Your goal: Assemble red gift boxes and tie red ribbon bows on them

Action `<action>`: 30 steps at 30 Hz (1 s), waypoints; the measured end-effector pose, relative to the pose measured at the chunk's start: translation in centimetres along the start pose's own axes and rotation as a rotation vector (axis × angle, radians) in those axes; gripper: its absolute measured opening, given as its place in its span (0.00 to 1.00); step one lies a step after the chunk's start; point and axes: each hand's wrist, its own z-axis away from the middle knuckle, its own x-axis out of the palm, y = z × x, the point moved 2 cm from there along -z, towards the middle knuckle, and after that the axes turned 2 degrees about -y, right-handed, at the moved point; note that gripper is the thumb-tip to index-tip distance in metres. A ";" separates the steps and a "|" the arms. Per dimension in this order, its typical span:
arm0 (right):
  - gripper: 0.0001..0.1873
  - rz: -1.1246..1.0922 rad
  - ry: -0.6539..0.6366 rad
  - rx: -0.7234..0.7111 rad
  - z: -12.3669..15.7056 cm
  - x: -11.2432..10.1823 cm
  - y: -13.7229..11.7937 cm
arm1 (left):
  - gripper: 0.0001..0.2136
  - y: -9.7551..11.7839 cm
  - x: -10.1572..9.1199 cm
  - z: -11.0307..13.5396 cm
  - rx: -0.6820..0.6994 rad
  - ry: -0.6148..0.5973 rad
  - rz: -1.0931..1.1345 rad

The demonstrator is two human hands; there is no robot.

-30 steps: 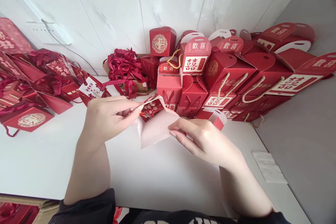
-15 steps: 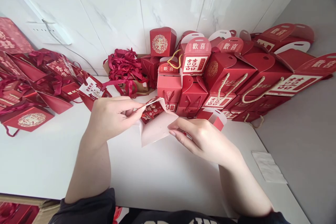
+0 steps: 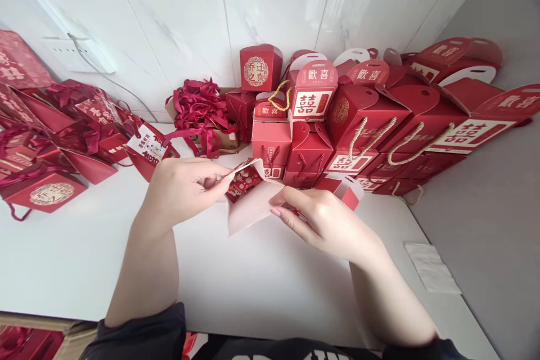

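Observation:
Between my hands is a partly unfolded paper gift box (image 3: 252,211), its plain white inside facing me and a red patterned panel showing at the upper left. My left hand (image 3: 185,185) pinches the box's upper left edge between thumb and fingers. At the right edge, my right hand (image 3: 323,219) has its thumb and forefinger closed on the white card. The box's outer side and its underside are hidden from me.
Stacked red gift boxes (image 3: 314,104) with rope handles stand along the wall. Beside them a cardboard box (image 3: 217,140) holds dark red ribbons (image 3: 200,104). More red boxes (image 3: 53,191) crowd the left side of the white table (image 3: 253,292). A folded white paper (image 3: 430,267) lies at the right.
Almost nothing differs. Both hands keep their grip on the gift box, which has shifted only very slightly, and the view has moved a little.

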 end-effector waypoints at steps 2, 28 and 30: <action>0.11 -0.056 0.036 0.024 -0.2 0.0 0.1 | 0.07 0.2 0.3 0.0 -0.068 -0.212 0.093; 0.19 0.003 -0.094 0.166 -1.3 1.0 2.6 | 0.21 -0.2 5.5 -1.4 0.046 -0.610 0.055; 0.11 0.000 -0.136 0.133 -1.3 1.1 3.0 | 0.21 -0.2 5.6 -1.3 0.051 -0.613 0.077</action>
